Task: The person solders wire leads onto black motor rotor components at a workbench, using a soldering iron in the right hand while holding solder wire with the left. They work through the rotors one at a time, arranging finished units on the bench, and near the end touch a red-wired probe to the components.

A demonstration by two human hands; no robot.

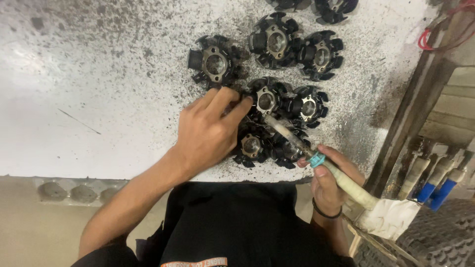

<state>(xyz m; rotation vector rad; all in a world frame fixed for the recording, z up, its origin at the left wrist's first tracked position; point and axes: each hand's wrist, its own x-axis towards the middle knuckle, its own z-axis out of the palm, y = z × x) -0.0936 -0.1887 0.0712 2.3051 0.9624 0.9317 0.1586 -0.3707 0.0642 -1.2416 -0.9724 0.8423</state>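
Several black star-shaped stator cores with metal centre hubs lie grouped on a white, grimy table point(89, 84). My left hand point(210, 131) rests on the group, its fingertips touching one stator core point(266, 100) in the middle. My right hand point(330, 183) grips a syringe-like applicator point(341, 180) with a blue collar. The applicator's clear tip point(284, 129) points up-left and lies over the stators just below the touched one. A white rag point(391, 217) wraps the applicator's rear end.
More stators lie farther back: one alone point(214, 63), a pair point(297, 47), two at the top edge point(316, 6). A wooden frame point(420, 94) with red wire point(425, 39) runs along the right. Blue-handled tools point(438, 190) stand at the lower right.
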